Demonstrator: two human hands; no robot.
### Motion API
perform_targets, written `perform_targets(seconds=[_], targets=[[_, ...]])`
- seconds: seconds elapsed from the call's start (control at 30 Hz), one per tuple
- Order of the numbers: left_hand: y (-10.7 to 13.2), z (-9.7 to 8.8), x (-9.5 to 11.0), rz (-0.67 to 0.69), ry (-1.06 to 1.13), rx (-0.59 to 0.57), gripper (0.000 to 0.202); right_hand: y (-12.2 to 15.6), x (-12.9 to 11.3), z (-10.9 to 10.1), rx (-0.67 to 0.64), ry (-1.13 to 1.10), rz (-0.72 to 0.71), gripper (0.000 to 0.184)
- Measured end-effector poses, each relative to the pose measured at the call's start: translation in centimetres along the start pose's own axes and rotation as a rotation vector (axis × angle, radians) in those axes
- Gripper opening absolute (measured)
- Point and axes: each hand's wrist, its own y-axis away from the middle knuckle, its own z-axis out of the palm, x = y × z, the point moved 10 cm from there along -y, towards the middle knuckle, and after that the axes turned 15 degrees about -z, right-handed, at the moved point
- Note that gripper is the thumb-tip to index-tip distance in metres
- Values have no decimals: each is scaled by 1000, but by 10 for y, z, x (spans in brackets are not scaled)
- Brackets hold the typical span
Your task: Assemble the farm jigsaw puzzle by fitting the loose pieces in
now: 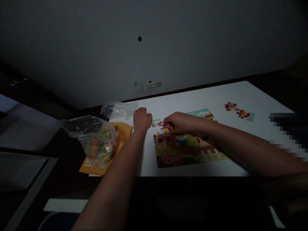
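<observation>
Tabletop (216,96): white, dimly lit, carrying everything.
Puzzle (185,147): partly assembled, near the front edge.
Bag of pieces (96,141): clear plastic, on an orange sheet (122,131) overhanging the edge; a nudge could tip it off.
Left hand (141,118): curled fist resting on the tabletop, holding nothing visible.
Right hand (176,123): grip pinched on a puzzle piece (165,127) at the puzzle's upper left; poor light risks a misfit.

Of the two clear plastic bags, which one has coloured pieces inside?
The nearer bag, standing on the orange sheet; the farther bag by the wall lies flat and looks empty.
</observation>
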Motion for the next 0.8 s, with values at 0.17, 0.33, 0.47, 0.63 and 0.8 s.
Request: perform_targets(seconds=[0.17,0.33,0.47,0.63,0.8], targets=[[1,0,0,-6,17,-17,37,0,-4,-2,2,40,-37,24],[1,-1,0,-9,11,-14,37,2,-23,-6,-20,52,-107,17],[1,-1,0,-9,1,-12,37,2,-44,4,-101,12,-219,12],[1,0,0,-8,18,-20,35,-2,-56,12,-130,-57,-343,29],[0,0,-1,-8,18,-15,36,-3,-52,16,-143,-108,-336,21]])
